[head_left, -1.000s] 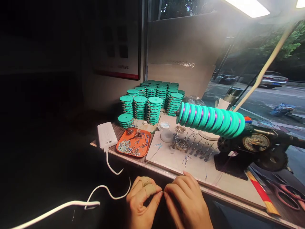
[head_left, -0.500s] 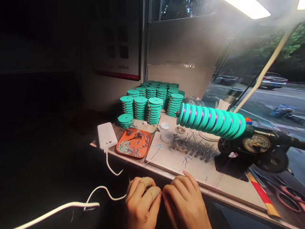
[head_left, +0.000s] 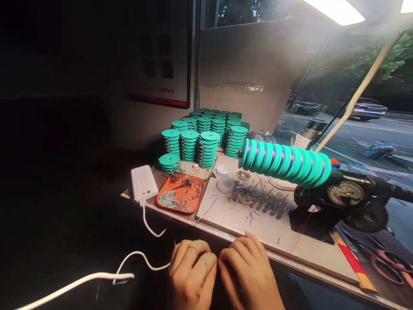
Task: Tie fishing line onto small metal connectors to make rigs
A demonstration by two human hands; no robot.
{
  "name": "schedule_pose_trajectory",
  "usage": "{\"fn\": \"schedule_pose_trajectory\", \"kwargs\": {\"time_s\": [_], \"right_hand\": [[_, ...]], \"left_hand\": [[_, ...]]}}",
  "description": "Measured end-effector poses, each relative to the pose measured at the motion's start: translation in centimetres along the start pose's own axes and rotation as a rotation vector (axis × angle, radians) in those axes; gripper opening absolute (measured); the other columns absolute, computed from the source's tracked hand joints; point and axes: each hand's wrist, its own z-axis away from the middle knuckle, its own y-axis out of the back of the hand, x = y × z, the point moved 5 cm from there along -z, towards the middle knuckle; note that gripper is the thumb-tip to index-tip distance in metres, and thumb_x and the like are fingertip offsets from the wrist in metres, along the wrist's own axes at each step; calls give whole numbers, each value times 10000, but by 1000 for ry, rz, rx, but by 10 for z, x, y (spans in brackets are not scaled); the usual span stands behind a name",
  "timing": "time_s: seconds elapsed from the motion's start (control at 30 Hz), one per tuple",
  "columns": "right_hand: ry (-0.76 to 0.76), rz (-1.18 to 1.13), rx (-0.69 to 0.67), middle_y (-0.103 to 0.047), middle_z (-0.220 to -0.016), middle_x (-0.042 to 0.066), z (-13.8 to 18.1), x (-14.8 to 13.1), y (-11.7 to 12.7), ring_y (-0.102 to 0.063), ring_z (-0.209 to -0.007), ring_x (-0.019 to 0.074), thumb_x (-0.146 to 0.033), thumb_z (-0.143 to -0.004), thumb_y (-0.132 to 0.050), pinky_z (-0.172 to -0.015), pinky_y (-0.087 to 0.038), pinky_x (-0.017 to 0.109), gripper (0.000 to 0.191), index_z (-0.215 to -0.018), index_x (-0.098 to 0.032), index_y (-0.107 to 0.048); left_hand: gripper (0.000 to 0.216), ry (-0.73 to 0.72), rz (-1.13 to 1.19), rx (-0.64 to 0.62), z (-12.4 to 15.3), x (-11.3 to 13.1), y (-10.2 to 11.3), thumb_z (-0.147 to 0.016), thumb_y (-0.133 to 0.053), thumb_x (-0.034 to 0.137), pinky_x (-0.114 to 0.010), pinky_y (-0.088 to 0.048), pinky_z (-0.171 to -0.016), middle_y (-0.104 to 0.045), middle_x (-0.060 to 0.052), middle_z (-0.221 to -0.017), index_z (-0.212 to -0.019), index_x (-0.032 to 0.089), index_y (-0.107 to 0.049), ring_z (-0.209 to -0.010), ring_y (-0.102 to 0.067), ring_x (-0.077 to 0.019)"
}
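Note:
My left hand [head_left: 192,275] is closed in front of the table edge, with tan tape wrapped round two of its fingers. Close beside it, my right hand [head_left: 247,269] has its fingers curled down, and the fingertips of both hands meet. Whatever they pinch is too small or too hidden to make out. Just beyond my right hand lies a pale board [head_left: 226,215] with small swivels and thin pins on it. A winding machine [head_left: 343,193] stands on the right, and a row of turquoise foam spools [head_left: 284,161] with purple line sits on its shaft.
An orange tray [head_left: 180,193] of small float parts lies left of the board, next to a white power bank [head_left: 144,183] with a white cable [head_left: 80,282]. Stacked turquoise spools [head_left: 208,148] stand behind. Scissors [head_left: 387,267] and a red-and-yellow stick [head_left: 355,262] lie at the right.
My hands stay together in nearly the same pose; the right hand has shifted slightly left. The whole view has moved a little.

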Motion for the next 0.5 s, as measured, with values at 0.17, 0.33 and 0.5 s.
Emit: {"fn": "schedule_pose_trajectory", "kwargs": {"time_s": [0.17,0.33,0.5], "right_hand": [[-10,11,38,-519,-619,-6,-1,-1,1,-482,-665,170,-131,-823,-412,-878,-319,385,194,-678,-205,-516],[-6,-9,64,-525,-609,6,-3,-2,3,-474,-665,173,-140,-833,-396,-864,-323,380,215,-673,-194,-529],[-8,23,104,-524,-577,8,-4,-6,3,-473,-648,173,-154,-850,-385,-863,-327,378,261,-639,-194,-533]], "left_hand": [[167,9,-8,19,-1,0,1,-760,-512,47,-279,-427,-586,-583,-21,-688,-711,184,-594,-641,-528,-148],[153,31,11,17,-2,0,1,-751,-520,53,-284,-432,-588,-585,-19,-683,-702,181,-590,-642,-536,-153],[163,25,10,46,-4,2,4,-740,-520,38,-284,-434,-573,-581,-22,-662,-676,174,-583,-626,-531,-154]]}}
